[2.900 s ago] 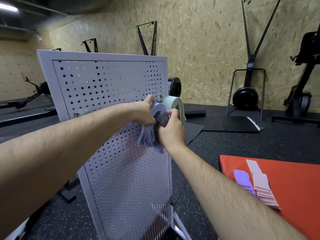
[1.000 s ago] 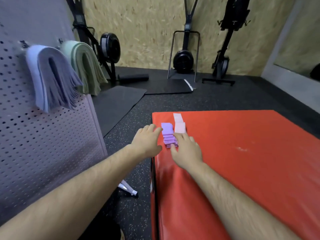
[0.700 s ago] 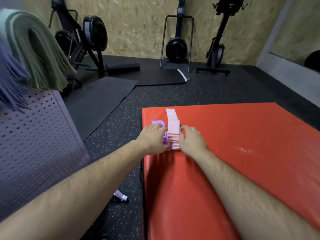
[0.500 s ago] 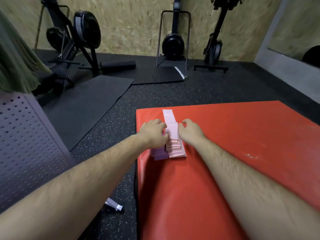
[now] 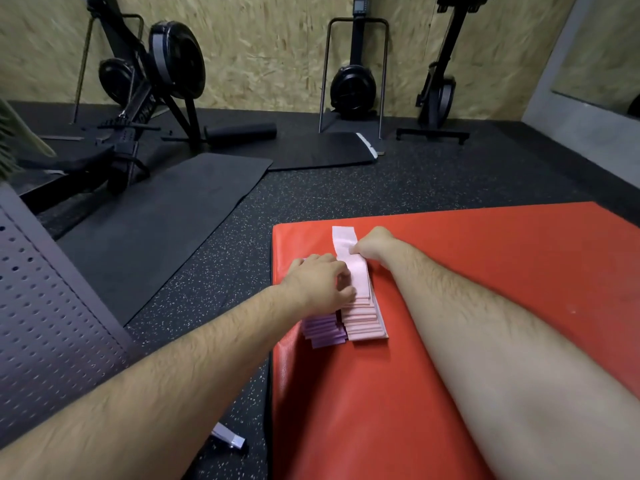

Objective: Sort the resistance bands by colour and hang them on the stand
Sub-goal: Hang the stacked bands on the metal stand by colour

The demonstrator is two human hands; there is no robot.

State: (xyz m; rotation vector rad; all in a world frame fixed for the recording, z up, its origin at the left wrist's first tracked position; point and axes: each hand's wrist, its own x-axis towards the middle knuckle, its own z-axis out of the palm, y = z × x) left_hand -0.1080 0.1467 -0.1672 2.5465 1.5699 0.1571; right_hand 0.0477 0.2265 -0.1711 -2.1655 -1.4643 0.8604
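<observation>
A stack of pink resistance bands [image 5: 364, 318] lies on the red mat [image 5: 485, 271] near its left edge, with a stack of purple bands [image 5: 323, 332] right beside it. My left hand [image 5: 320, 282] rests over both stacks, its curled fingers touching the left side of the top pink band. My right hand [image 5: 375, 245] pinches the same pink band near its far end. The grey pegboard stand [image 5: 52, 306] is at the left edge, with a bit of the green bands [image 5: 7, 140] hanging on it.
Black floor mats [image 5: 166, 216] lie on the speckled rubber floor between the stand and the red mat. Rowing machines [image 5: 152, 81] and other gym machines stand along the chipboard wall. The stand's foot [image 5: 230, 439] juts out by the red mat.
I turned from the stand, where both hands hung lilac bands, to the red mat. Both hands reached the stacks. My right hand has slid forward along the pink band.
</observation>
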